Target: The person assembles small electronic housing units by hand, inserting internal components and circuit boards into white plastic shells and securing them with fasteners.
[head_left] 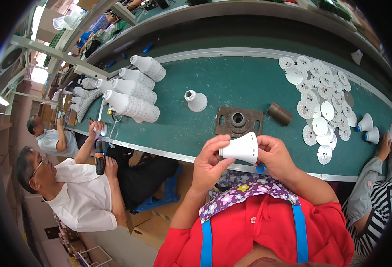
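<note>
In front of my chest I hold a white cone-shaped lamp housing (241,149) lying on its side. My left hand (208,161) grips its narrow end between thumb and fingers. At its wide rim, my right hand (274,155) has its fingers closed on the edge; part of the grip is hidden. A small blue piece (260,168) shows just below my right hand; whether I touch it I cannot tell. Beyond my hands sits a brown metal fixture (220,127) with a round socket. A dark brown cylinder (280,114) lies right of it.
A single white housing (198,102) rests on the green bench (236,75). Stacked housings (133,106) lie left, many round white discs (327,110) right, with two blue-ended housings (365,122) beyond. One person (78,191) at left holds a power screwdriver (99,160); another person's hand (385,144) is at right.
</note>
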A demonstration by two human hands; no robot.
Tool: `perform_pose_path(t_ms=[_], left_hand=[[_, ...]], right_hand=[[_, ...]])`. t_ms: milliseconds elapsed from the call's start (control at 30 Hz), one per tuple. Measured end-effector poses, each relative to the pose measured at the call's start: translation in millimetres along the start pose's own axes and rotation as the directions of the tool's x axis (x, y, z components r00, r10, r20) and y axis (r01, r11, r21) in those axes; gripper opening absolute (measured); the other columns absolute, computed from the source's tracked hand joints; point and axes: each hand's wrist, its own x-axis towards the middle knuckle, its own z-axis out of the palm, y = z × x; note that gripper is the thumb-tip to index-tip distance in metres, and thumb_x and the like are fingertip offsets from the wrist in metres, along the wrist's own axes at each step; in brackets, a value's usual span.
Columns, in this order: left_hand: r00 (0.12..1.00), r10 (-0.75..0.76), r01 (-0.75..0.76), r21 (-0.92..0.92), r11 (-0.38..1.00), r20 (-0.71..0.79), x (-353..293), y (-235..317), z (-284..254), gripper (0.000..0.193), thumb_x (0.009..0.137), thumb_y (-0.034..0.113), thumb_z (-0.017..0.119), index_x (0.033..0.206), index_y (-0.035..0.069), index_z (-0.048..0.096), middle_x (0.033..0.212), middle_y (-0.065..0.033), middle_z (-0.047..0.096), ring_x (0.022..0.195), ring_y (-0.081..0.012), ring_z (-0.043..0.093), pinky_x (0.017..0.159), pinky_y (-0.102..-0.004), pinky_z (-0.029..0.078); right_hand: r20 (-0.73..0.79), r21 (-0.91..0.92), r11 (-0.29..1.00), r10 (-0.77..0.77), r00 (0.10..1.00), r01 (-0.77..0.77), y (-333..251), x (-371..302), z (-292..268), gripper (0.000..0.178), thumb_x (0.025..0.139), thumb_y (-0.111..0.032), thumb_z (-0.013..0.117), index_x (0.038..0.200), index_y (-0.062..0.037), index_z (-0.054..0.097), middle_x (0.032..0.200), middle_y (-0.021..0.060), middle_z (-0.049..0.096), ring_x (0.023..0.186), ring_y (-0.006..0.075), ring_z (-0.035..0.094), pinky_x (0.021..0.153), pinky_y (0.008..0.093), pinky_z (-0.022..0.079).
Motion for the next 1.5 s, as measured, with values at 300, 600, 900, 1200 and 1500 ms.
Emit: perform_pose_path(t_ms=[300, 600, 900, 1200, 1500], left_hand=[[0.95, -0.311, 0.304, -0.194, 0.933, -0.007, 0, 2, 1, 0.051, 0.077, -0.006, 0.057, 0.124, 0.002, 0.04, 0.121, -0.0147, 0.048, 0.106, -0.0185, 0.05, 0.083, -0.0297, 0.047], [0.952, -0.303, 0.305, -0.06, 0.951, 0.039, 2, 8, 2, 0.044, 0.077, -0.008, 0.056, 0.119, -0.001, 0.047, 0.112, -0.0118, 0.052, 0.102, -0.0185, 0.052, 0.084, -0.0294, 0.046], [0.957, -0.282, 0.279, 0.045, 0.959, 0.066, 1, 5, -2, 0.043, 0.076, -0.01, 0.055, 0.117, -0.003, 0.047, 0.117, -0.0115, 0.047, 0.107, -0.0183, 0.049, 0.087, -0.0305, 0.043], [0.943, -0.324, 0.328, -0.045, 0.944, 0.082, 3, 5, 0, 0.04, 0.079, -0.008, 0.052, 0.118, -0.003, 0.045, 0.117, -0.0112, 0.049, 0.107, -0.0175, 0.048, 0.089, -0.0304, 0.041], [0.952, -0.29, 0.29, 0.012, 0.957, 0.101, 2, 0, -3, 0.041, 0.079, -0.009, 0.052, 0.118, -0.003, 0.045, 0.117, -0.0115, 0.048, 0.107, -0.0179, 0.048, 0.088, -0.0306, 0.043]], right_hand=[[0.025, -0.095, 0.987, -0.127, 0.992, 0.129, 7, -4, -3, 0.018, 0.082, -0.01, 0.058, 0.098, 0.0007, 0.058, 0.084, 0.004, 0.061, 0.072, 0.0079, 0.056, 0.06, 0.0212, 0.045], [-0.021, -0.104, 0.994, 0.033, 0.999, -0.035, 1, -1, -11, 0.022, 0.081, -0.011, 0.058, 0.099, 0.0014, 0.06, 0.087, 0.0052, 0.063, 0.072, 0.0089, 0.057, 0.062, 0.0215, 0.045], [0.091, 0.11, 0.962, 0.242, 0.966, -0.251, 3, -4, -19, 0.026, 0.08, -0.013, 0.061, 0.102, 0.0006, 0.062, 0.088, 0.0045, 0.063, 0.076, 0.0091, 0.056, 0.064, 0.0213, 0.043], [0.103, -0.038, 0.975, 0.22, 0.97, -0.218, -1, -7, -19, 0.023, 0.083, -0.015, 0.059, 0.1, -0.0007, 0.063, 0.086, 0.0022, 0.062, 0.074, 0.0076, 0.053, 0.064, 0.0217, 0.043], [0.082, -0.01, 0.98, 0.2, 0.976, -0.2, -2, -10, -17, 0.025, 0.084, -0.016, 0.057, 0.101, 0.0008, 0.062, 0.086, 0.0026, 0.062, 0.076, 0.0076, 0.054, 0.066, 0.0219, 0.043]])
